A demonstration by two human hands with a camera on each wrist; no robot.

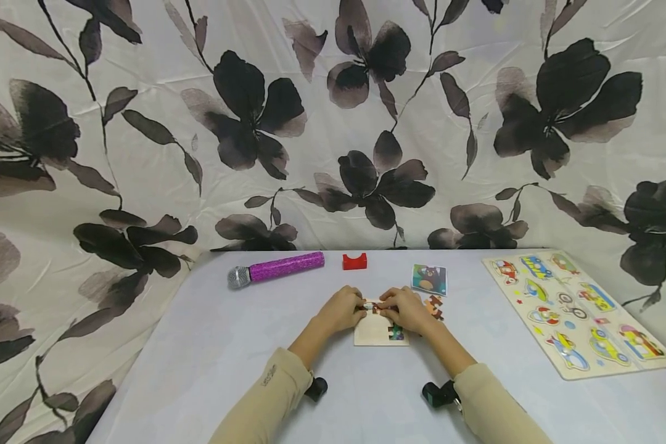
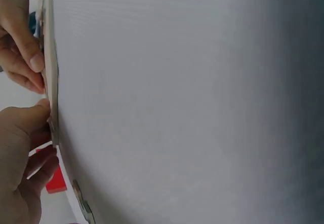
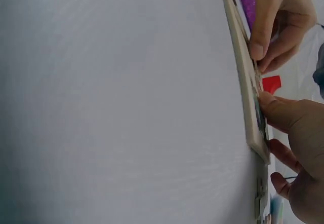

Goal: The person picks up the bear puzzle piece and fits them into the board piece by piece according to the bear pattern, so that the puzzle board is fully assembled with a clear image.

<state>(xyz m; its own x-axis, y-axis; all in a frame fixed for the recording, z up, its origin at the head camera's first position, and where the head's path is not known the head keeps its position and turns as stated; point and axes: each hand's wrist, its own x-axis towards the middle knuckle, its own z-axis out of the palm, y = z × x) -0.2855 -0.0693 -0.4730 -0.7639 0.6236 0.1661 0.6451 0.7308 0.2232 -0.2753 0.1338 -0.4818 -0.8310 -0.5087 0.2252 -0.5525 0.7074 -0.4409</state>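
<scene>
A white-covered table (image 1: 200, 345) meets a pale flowered cloth (image 1: 449, 166) hung as a wall behind it. On it are one glittery purple microphone (image 1: 285, 267), one red block (image 1: 354, 263), one picture card (image 1: 430, 280), one large vehicle board (image 1: 560, 336) and one small wooden puzzle tray (image 1: 369, 333), plus some loose pieces (image 1: 435, 306) (overlapping, so I cannot count them) beside the right hand (image 1: 406, 310). The tray sits mid-table, partly filled, coloured pieces showing along its top and at its near right corner. Both hands are clamped on its far part, the left hand (image 1: 341, 310) curled at the left edge, the right at the right; whether either also pinches a piece I cannot tell. Its near edge faces white surface between the two sleeves (image 1: 285, 385); the large board stands well apart, near the table's right edge.
</scene>
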